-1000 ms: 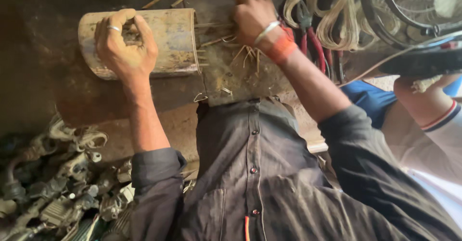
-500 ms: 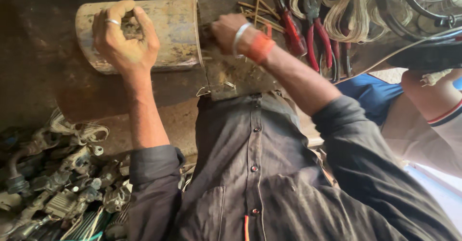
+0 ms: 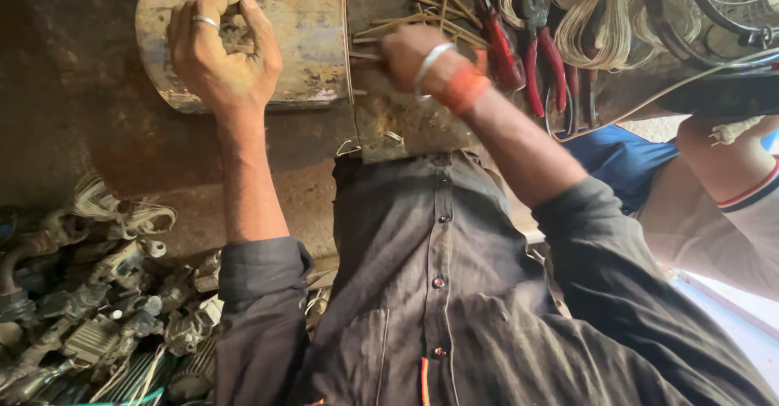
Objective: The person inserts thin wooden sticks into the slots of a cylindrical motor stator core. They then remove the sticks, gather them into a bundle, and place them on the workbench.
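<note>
1. Left hand point(image 3: 221, 53), upper left of frame: fingers curled over the top of the cylinder point(image 3: 280, 45), thumb and fingers pinched at something small on it. Can't tell what. Grip looks like it pins the cylinder so it won't roll.
2. Cylinder lies on its side on the bench point(image 3: 97, 146), open end facing right.
3. Right hand point(image 3: 414, 53), top centre: closed into a fist at the cylinder's open end, apparently on a thin stick; contents mostly hidden.
4. Hands apart, one at each end of the job.
5. Sticks point(image 3: 442, 4) and pliers point(image 3: 531, 41) just right of the fist, within reach.
6. Scrap parts point(image 3: 89, 309) heaped lower left, out of the way.
</note>
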